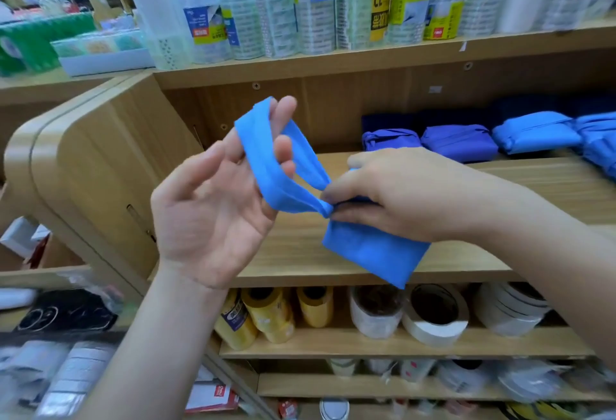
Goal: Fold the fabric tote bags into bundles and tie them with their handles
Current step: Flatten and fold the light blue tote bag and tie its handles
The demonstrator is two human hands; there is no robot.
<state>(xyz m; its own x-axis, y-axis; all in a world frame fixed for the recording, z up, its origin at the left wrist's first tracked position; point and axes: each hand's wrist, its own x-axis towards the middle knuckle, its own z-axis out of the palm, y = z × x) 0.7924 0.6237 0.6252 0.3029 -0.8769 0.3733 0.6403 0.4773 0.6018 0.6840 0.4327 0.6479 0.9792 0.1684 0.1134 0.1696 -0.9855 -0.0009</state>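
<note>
A bright blue tote bag point(373, 249), folded into a small bundle, is held in the air just above a wooden shelf point(300, 253). My right hand point(393, 193) grips the bundle from above, fingers curled round its top where the handles come out. The blue handles point(266, 159) stretch up and left as a loop. My left hand point(213, 206) is palm up with its straight fingers passed through that loop, holding it taut. The part of the bundle under my right hand is hidden.
Several tied blue and violet bundles point(460, 143) lie in a row at the back right of the shelf. Tape rolls point(433, 316) and yellow rolls point(270, 316) fill the shelf below. Packaged goods point(300, 6) stand on the shelf above. A rounded wooden side panel point(83, 166) stands at the left.
</note>
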